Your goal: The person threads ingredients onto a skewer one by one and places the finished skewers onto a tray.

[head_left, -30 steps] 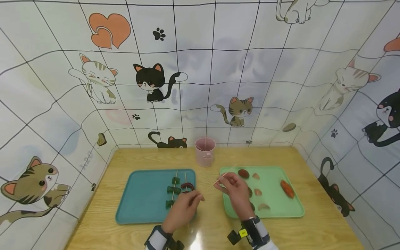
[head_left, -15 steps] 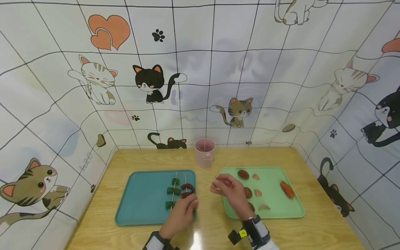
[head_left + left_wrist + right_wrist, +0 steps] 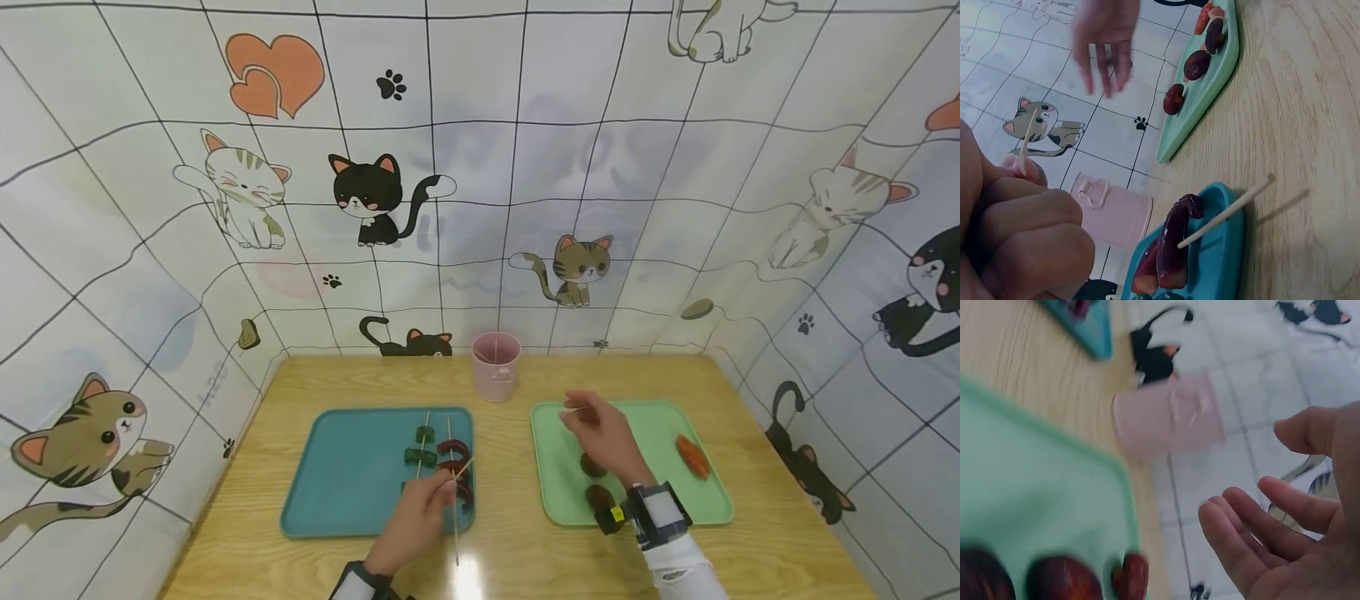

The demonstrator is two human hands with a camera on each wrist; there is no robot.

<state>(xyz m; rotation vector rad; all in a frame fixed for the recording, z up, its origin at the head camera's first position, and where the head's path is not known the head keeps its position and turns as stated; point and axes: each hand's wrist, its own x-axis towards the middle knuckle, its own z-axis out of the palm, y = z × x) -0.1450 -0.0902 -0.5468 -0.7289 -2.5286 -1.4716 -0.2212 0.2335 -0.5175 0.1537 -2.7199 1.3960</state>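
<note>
My left hand (image 3: 417,518) pinches a thin wooden skewer (image 3: 465,467) between thumb and fingertip, above the right edge of the blue tray (image 3: 337,475). In the left wrist view the other fingers are curled, and the bare tip of the skewer (image 3: 1030,131) points up. On the tray lies one skewer of green pieces (image 3: 424,434) beside one of dark red curled pieces resembling tentacles (image 3: 1172,240). My right hand (image 3: 603,433) hovers over the green tray (image 3: 553,483) with nothing in it, its fingers apart in the right wrist view. Dark red-brown mushrooms (image 3: 1197,65) lie on that tray.
A pink cup (image 3: 495,375) with thin sticks in it stands at the back middle. An orange-red piece (image 3: 692,457) lies at the green tray's right side. Cat-printed cloth (image 3: 465,192) surrounds the wooden table (image 3: 506,500) at the back and sides.
My right hand has let go of the skewer and moved right, over the green tray. My left hand has shifted slightly left and down, with the skewer now in it alone.
</note>
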